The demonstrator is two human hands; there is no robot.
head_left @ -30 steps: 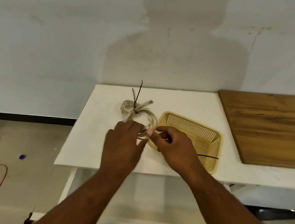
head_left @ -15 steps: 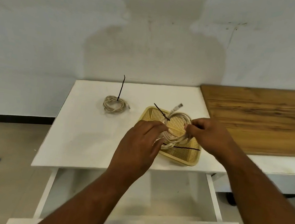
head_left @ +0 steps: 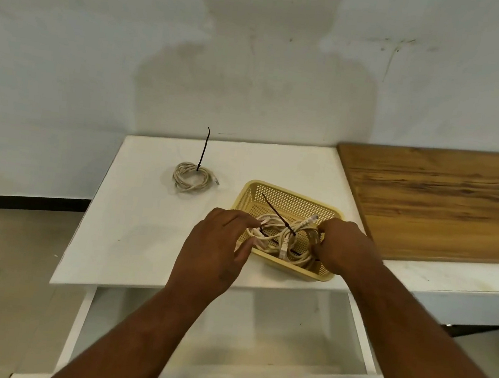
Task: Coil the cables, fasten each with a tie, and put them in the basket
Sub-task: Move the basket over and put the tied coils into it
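Left hand [head_left: 215,253] and right hand [head_left: 341,247] both pinch the coil [head_left: 286,240] inside the basket [head_left: 292,191]. I think the other coil [head_left: 189,178], up and left, is nearer my left one.

I am bringing the coiled network cable [head_left: 282,240] off the white table [head_left: 141,238], where it lay a second ago left of the basket, and am lowering it from its hover half a second back into the yellow basket [head_left: 292,191], where it is now settling on the mesh floor. My left hand [head_left: 212,253] and right hand [head_left: 344,247] are coming down with it, and the left thumb and forefinger are spreading apart at the coil's left edge.
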